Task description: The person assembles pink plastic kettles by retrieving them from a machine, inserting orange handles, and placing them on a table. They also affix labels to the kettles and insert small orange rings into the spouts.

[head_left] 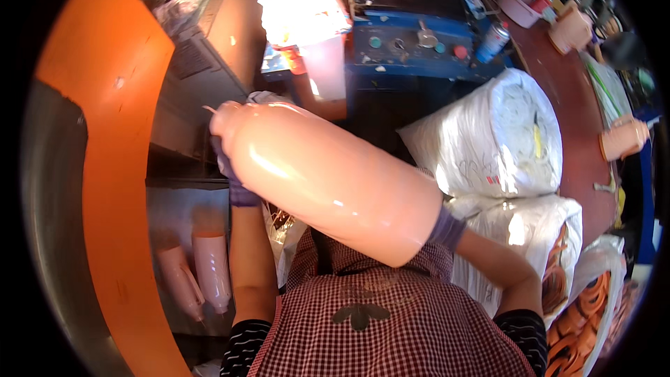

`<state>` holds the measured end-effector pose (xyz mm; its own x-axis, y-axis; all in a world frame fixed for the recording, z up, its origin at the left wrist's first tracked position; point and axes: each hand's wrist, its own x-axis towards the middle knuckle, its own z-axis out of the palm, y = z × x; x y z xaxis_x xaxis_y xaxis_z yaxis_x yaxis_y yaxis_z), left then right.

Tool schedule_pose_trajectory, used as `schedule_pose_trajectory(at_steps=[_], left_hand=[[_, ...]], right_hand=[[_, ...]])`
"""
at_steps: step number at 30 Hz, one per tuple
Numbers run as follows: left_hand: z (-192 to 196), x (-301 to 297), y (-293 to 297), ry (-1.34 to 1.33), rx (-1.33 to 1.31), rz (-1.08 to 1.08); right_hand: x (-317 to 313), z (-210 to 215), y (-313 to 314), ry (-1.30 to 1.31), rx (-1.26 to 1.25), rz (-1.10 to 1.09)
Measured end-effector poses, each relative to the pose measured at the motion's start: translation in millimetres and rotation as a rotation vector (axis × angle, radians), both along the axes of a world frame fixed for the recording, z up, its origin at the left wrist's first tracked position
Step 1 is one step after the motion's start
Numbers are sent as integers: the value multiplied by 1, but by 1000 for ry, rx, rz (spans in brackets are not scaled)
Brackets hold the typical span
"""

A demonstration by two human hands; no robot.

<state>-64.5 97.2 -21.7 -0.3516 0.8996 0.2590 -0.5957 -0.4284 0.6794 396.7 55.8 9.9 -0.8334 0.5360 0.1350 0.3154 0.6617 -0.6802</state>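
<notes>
Though half-hidden, grip (239,190) (447,230) seemingly wide on bottle (331,180)

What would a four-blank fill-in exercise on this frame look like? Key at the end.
The neck of the held bottle points to the picture's upper ____.
The left hand is nearer that neck than the ____ hand.
Beside the left forearm, ____ more bottles lie side by side.
The apron has a ____ pattern.

Missing words: left; right; two; checked

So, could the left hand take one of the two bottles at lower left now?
Probably not: the left hand supports one end of the large bottle, though the two bottles appear beside the left forearm.
</notes>
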Motion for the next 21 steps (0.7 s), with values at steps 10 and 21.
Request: schedule_pose_trajectory(at_steps=[10,21], left_hand=[[185,72,10,424,-217,-467],[187,87,-21,1029,-104,-789]], right_hand=[[-68,183,57,380,749,-216],[-141,174,18,378,810,-49]])
